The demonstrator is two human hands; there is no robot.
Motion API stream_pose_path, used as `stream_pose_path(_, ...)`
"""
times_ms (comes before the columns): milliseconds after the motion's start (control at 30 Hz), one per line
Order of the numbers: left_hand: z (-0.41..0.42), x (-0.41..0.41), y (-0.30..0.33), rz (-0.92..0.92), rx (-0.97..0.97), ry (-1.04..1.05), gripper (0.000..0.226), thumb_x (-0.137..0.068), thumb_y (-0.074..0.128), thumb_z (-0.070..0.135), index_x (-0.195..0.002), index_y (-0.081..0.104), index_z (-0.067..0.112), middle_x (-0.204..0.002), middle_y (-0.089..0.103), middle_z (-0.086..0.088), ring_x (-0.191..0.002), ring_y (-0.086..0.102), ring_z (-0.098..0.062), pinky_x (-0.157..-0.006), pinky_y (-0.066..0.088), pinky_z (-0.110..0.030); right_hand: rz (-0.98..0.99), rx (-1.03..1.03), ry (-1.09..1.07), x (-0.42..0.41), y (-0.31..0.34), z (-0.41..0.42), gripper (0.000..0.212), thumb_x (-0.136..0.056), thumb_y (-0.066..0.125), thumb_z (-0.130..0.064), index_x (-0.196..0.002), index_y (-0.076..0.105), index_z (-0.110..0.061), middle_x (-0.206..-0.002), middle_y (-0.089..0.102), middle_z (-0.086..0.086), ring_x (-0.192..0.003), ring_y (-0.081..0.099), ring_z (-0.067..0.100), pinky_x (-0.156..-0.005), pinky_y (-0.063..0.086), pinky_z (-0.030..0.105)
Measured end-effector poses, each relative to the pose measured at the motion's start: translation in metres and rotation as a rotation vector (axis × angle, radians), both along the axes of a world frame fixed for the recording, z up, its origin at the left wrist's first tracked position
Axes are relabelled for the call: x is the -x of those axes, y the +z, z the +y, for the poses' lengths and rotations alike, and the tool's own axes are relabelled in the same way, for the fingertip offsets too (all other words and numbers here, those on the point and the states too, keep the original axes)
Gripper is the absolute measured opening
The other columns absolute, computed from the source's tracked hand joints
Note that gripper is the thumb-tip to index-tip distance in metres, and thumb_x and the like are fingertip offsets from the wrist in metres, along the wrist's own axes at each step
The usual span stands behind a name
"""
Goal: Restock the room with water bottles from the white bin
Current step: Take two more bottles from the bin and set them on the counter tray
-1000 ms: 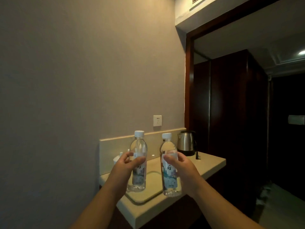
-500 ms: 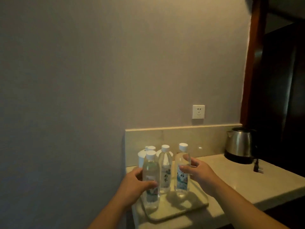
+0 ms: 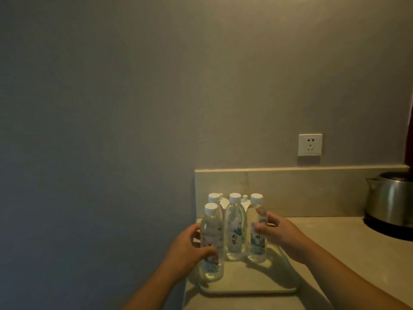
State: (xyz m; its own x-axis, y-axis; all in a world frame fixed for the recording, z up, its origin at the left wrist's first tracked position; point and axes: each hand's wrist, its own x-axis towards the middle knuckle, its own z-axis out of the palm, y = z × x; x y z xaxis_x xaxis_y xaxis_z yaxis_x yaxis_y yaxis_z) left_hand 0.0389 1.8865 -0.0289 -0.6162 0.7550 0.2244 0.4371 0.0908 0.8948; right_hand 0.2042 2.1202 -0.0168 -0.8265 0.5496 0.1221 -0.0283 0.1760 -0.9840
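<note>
Several clear water bottles with white caps stand on a pale tray (image 3: 250, 287) on the counter. My left hand (image 3: 190, 249) grips the front left bottle (image 3: 211, 238), which rests on the tray. My right hand (image 3: 281, 236) wraps around the right bottle (image 3: 257, 224), also standing on the tray. Between them stands a middle bottle (image 3: 234, 222), and a further bottle (image 3: 215, 198) is behind the front left one, mostly hidden. The white bin is out of view.
A steel kettle (image 3: 391, 200) sits on its black base at the counter's right. White cups (image 3: 244, 201) hide behind the bottles against the backsplash (image 3: 312, 191). A wall socket (image 3: 310, 144) is above. The wall closes off the counter's left side.
Both hands have carried their bottles forward and down onto the tray beside the bottles standing there. The view has swung left and closer to the counter.
</note>
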Motion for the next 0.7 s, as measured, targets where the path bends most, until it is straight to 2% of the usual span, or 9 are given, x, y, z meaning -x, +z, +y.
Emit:
stream_pose_path(100, -0.005, -0.004, -0.002, -0.043, 0.031, 0.039, 0.067, -0.069, 0.087, 0.005, -0.121, 0.052, 0.028, -0.111, 0.062, 0.0, -0.085, 0.072, -0.004, -0.068, 0.058, -0.018, -0.074, -0.035, 0.034, 0.001, -0.003, 0.008, 0.046, -0.078, 0.082, -0.019, -0.121, 0.067, -0.025, -0.115, 0.074, 0.0, -0.108, 0.07, 0.021, -0.09, 0.057, 0.041)
stream_pose_path(200, -0.007, -0.008, -0.009, -0.031, 0.146, 0.077, 0.085, -0.066, 0.09, 0.013, -0.135, 0.042, 0.027, -0.126, 0.054, -0.001, -0.115, 0.06, -0.019, -0.095, 0.055, -0.033, -0.137, -0.098, 0.005, 0.003, -0.006, 0.013, 0.05, -0.076, 0.083, -0.012, -0.119, 0.065, -0.028, -0.113, 0.074, -0.004, -0.107, 0.069, 0.019, -0.094, 0.057, 0.045)
stream_pose_path(267, -0.007, -0.01, -0.015, -0.007, 0.212, 0.081, 0.083, -0.069, 0.089, 0.019, -0.137, 0.043, 0.025, -0.126, 0.055, 0.003, -0.115, 0.058, -0.015, -0.091, 0.054, -0.024, -0.156, -0.15, -0.019, 0.004, -0.008, 0.015, 0.047, -0.076, 0.082, -0.012, -0.116, 0.067, -0.031, -0.111, 0.074, -0.007, -0.105, 0.07, 0.016, -0.092, 0.059, 0.045)
stream_pose_path(333, -0.006, -0.014, -0.019, 0.031, 0.264, 0.086, 0.07, -0.074, 0.084, 0.019, -0.135, 0.049, 0.021, -0.113, 0.06, 0.012, -0.1, 0.059, -0.001, -0.077, 0.053, -0.014, -0.158, -0.184, -0.04, 0.003, -0.008, 0.015, 0.043, -0.077, 0.082, -0.013, -0.114, 0.069, -0.031, -0.111, 0.074, -0.007, -0.105, 0.07, 0.016, -0.091, 0.059, 0.045)
stream_pose_path(400, -0.005, -0.016, -0.021, 0.056, 0.273, 0.114, 0.06, -0.078, 0.08, 0.015, -0.132, 0.054, 0.019, -0.105, 0.061, 0.015, -0.092, 0.059, 0.002, -0.076, 0.053, -0.013, -0.159, -0.206, -0.051, 0.002, -0.008, 0.015, 0.044, -0.079, 0.08, -0.012, -0.117, 0.068, -0.028, -0.114, 0.073, -0.006, -0.105, 0.069, 0.017, -0.091, 0.059, 0.045)
stream_pose_path(467, -0.005, -0.017, -0.022, 0.06, 0.282, 0.136, 0.058, -0.08, 0.079, 0.014, -0.132, 0.054, 0.018, -0.11, 0.062, 0.011, -0.097, 0.06, -0.003, -0.085, 0.055, -0.019, -0.176, -0.233, -0.045, 0.001, -0.006, 0.016, 0.044, -0.081, 0.079, -0.013, -0.121, 0.067, -0.026, -0.115, 0.072, -0.005, -0.105, 0.069, 0.017, -0.091, 0.059, 0.042)
stream_pose_path(567, -0.009, -0.02, -0.023, 0.035, 0.306, 0.112, 0.07, -0.08, 0.078, 0.014, -0.141, 0.045, 0.017, -0.13, 0.058, 0.002, -0.112, 0.058, -0.013, -0.093, 0.053, -0.025, -0.201, -0.256, -0.04, 0.003, -0.006, 0.017, 0.044, -0.083, 0.078, -0.014, -0.123, 0.065, -0.026, -0.118, 0.07, -0.004, -0.107, 0.067, 0.017, -0.094, 0.056, 0.044)
stream_pose_path(633, -0.015, -0.021, -0.023, 0.017, 0.309, 0.096, 0.079, -0.079, 0.08, 0.017, -0.146, 0.039, 0.017, -0.139, 0.052, 0.001, -0.117, 0.055, -0.014, -0.09, 0.052, -0.021, -0.226, -0.249, -0.017, 0.002, -0.005, 0.019, 0.046, -0.083, 0.077, -0.013, -0.124, 0.062, -0.027, -0.124, 0.068, -0.001, -0.11, 0.065, 0.019, -0.099, 0.053, 0.049)
stream_pose_path(700, -0.025, -0.021, -0.023, -0.009, 0.29, 0.087, 0.079, -0.078, 0.082, 0.023, -0.144, 0.039, 0.022, -0.134, 0.051, 0.006, -0.115, 0.055, -0.01, -0.082, 0.05, -0.014, -0.234, -0.209, 0.03, 0.0, -0.002, 0.019, 0.058, -0.082, 0.079, -0.013, -0.134, 0.055, -0.026, -0.135, 0.061, 0.001, -0.12, 0.059, 0.023, -0.105, 0.047, 0.052)
